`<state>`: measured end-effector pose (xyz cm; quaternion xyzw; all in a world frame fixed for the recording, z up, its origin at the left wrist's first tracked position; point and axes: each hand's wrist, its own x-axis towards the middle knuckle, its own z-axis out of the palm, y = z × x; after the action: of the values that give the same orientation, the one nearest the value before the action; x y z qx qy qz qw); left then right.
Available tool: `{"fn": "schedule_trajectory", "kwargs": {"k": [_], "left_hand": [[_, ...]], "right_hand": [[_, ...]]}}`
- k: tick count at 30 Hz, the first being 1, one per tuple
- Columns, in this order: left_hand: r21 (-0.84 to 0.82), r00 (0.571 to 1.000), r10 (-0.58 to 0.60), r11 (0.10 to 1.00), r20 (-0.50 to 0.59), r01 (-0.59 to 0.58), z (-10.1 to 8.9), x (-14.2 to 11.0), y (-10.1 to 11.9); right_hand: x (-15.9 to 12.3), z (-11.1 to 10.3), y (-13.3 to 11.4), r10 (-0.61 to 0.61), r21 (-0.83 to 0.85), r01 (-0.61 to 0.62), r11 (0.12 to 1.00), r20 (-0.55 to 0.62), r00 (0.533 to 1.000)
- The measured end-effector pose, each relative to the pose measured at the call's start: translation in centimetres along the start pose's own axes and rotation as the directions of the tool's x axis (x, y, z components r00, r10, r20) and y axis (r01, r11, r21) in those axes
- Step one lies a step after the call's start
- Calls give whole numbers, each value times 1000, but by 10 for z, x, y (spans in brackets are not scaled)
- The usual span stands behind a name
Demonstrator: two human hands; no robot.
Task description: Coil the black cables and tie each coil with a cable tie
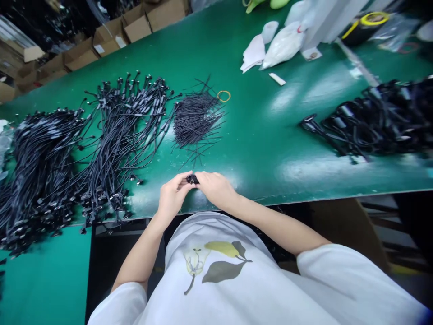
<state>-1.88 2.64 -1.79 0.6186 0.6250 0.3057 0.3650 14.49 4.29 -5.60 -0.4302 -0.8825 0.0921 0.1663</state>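
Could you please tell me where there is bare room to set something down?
The widest bare patch of green table lies between the pile of black strips and the bundled cables at right. Another lies beyond the pile, toward the cardboard boxes. The left is crowded with long cables.

Left hand (pixel 169 201): in a pinch, pointing right
Right hand (pixel 216 190): palm down, pointing left
Forearms (pixel 279 225): 2, bare, converging

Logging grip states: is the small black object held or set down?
Held: the small black object sits pinched between the left hand and right hand.
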Motion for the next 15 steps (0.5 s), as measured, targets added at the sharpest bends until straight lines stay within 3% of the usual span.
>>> {"fn": "schedule_trajectory", "kwargs": {"k": [5,6,8,9,12,14,15], "left_hand": [[16,990,-2,1000,139,0,10,3,0],[-38,984,18,999,180,-11,12,4,-1],[-212,972,73,977,224,-24,15,6,-2],[-324,970,100,946,221,-23,16,6,1],[-654,975,146,756,169,0,11,-2,29],[-799,969,193,601,155,8,1,-16,63],[-844,960,232,537,159,10,-5,-25,82]], "right_hand": [[-12,-2,21,-16,-8,16,1000,20,1000],[-16,-9,33,12,-33,-11,999,16,1000],[-27,-34,66,179,-125,-184,975,-50,983],[-34,-52,87,299,-182,-316,931,-116,947],[-61,-115,160,600,-299,-700,649,-364,712],[-76,-148,207,684,-326,-837,438,-483,547],[-81,-158,228,692,-334,-863,380,-517,505]]}}
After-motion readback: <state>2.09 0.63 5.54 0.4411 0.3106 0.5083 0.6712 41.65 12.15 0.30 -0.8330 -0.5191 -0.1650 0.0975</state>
